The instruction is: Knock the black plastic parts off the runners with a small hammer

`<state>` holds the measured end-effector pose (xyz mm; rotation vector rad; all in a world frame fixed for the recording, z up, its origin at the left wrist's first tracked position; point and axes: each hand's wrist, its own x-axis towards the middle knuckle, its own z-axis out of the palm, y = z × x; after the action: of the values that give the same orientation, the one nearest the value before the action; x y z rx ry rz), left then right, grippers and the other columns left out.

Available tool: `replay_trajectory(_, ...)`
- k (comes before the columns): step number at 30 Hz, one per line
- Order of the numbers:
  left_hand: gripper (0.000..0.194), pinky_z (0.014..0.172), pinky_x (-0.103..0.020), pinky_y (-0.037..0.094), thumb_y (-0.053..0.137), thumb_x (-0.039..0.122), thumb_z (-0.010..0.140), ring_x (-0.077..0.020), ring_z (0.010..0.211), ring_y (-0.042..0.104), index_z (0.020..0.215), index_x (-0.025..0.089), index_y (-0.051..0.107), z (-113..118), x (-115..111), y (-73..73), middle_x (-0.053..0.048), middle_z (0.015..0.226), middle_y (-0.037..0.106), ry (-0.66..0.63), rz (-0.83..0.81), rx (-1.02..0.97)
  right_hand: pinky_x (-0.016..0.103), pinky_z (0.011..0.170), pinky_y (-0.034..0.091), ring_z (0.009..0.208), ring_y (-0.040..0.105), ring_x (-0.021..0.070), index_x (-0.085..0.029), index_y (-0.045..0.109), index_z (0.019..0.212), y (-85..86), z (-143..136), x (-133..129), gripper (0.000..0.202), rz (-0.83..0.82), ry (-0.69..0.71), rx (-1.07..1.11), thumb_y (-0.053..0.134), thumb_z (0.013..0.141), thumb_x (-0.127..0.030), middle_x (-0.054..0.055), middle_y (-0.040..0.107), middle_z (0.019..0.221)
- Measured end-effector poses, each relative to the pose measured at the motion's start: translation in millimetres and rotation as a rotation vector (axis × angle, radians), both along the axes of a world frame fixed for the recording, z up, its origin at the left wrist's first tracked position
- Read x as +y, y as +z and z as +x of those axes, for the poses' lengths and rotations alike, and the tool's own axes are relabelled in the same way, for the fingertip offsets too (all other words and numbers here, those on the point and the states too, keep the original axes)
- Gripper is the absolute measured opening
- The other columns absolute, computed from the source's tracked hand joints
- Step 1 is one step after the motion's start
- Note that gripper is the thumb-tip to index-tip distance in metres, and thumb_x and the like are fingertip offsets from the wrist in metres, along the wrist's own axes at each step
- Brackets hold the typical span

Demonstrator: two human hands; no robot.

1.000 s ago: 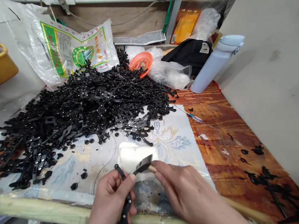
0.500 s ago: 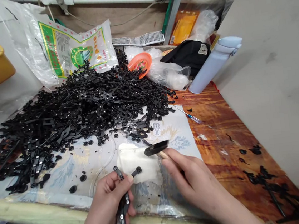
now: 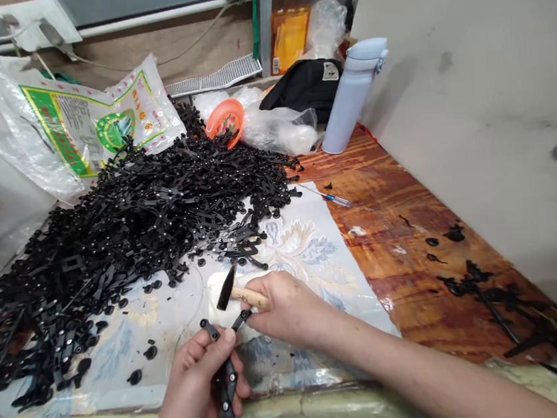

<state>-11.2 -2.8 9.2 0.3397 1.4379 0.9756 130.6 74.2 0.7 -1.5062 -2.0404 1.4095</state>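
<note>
My left hand [image 3: 202, 379] is closed on a black jointed linkage [image 3: 225, 403], whose arms stick out above the thumb and below the palm. In my right hand [image 3: 290, 308] is a small hammer [image 3: 251, 297] with a pale wooden handle and a black head. The right fingertips are at the end of the linkage's upper right arm; whether they pinch it I cannot tell. Under the hammer lies a white block [image 3: 217, 286], partly covered by the hands. A large heap of black linkages [image 3: 148, 210] spreads behind and to the left.
A blue screwdriver [image 3: 335, 198] lies on the wooden tabletop [image 3: 385, 223]. Behind stand a pale blue bottle [image 3: 353, 96], an orange dish [image 3: 225, 122] and a printed plastic bag [image 3: 97, 122]. Black scraps [image 3: 491, 305] lie at the right, beside a grey panel [image 3: 470, 80].
My right hand has moved in toward the left hand, its fingertips now at the linkage's arm end. The hammer head has turned more upright. The camera view has shifted to the right.
</note>
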Motion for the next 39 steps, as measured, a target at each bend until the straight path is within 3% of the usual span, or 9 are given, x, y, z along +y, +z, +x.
replay_trajectory(10,0.033,0.024,-0.015,0.035,0.080,0.037,0.059,-0.0096,0.030,0.048,0.061,0.017,0.054,3,1,2.4,0.004,0.043,0.055,0.023,0.000,0.045,0.021,0.049,0.027,0.048,0.042,0.0084,-0.023,0.066,0.074,4.1,1,0,0.018,0.004,-0.011,-0.026,0.060,0.062,-0.013,-0.007,0.048,0.050)
replay_trajectory(22,0.034,0.022,-0.016,0.035,0.081,0.040,0.056,-0.0098,0.028,0.048,0.058,0.017,0.055,6,1,9.4,0.004,0.042,0.056,0.012,-0.012,0.138,0.021,0.051,0.029,0.055,0.049,0.0104,-0.021,0.063,0.077,10.5,6,0,0.014,0.065,0.053,0.001,0.062,0.066,-0.013,-0.005,0.056,0.060)
replay_trajectory(25,0.033,0.022,-0.016,0.035,0.080,0.040,0.058,-0.0099,0.028,0.048,0.058,0.017,0.055,6,0,8.8,0.005,0.042,0.055,0.019,0.001,0.146,0.023,0.055,0.032,0.061,0.051,0.0127,-0.021,0.058,0.089,22.7,21,-4,0.014,0.132,0.098,0.053,0.063,0.076,-0.025,-0.004,0.057,0.066)
replay_trajectory(28,0.034,0.023,-0.016,0.034,0.079,0.040,0.059,-0.0099,0.027,0.047,0.058,0.018,0.054,6,-1,7.3,0.004,0.041,0.055,0.020,0.005,0.139,0.024,0.060,0.034,0.066,0.051,0.0133,-0.022,0.052,0.094,35.1,40,-14,0.013,0.227,0.124,0.100,0.041,0.094,-0.028,-0.002,0.057,0.074)
replay_trajectory(30,0.034,0.022,-0.016,0.034,0.079,0.040,0.059,-0.0096,0.027,0.047,0.056,0.017,0.054,5,-2,6.0,0.005,0.041,0.054,0.027,-0.003,0.124,0.025,0.060,0.034,0.063,0.050,0.0128,-0.022,0.050,0.089,38.4,50,-22,0.022,0.253,0.154,0.068,0.031,0.097,-0.027,-0.001,0.055,0.071)
replay_trajectory(35,0.032,0.023,-0.016,0.034,0.079,0.038,0.061,-0.0089,0.027,0.047,0.055,0.016,0.057,1,-1,2.1,0.003,0.042,0.055,0.015,-0.034,0.056,0.026,0.060,0.034,0.064,0.052,0.0143,-0.021,0.053,0.089,28.8,53,-28,0.017,0.290,0.094,-0.103,0.037,0.093,-0.026,0.000,0.057,0.070)
replay_trajectory(39,0.034,0.024,-0.016,0.035,0.081,0.037,0.058,-0.0093,0.030,0.049,0.054,0.015,0.056,0,0,-0.1,0.003,0.043,0.056,0.013,-0.030,0.056,0.022,0.051,0.030,0.055,0.046,0.0108,-0.022,0.059,0.079,14.6,36,-15,0.005,0.159,0.016,-0.030,0.055,0.075,-0.021,-0.004,0.053,0.061)
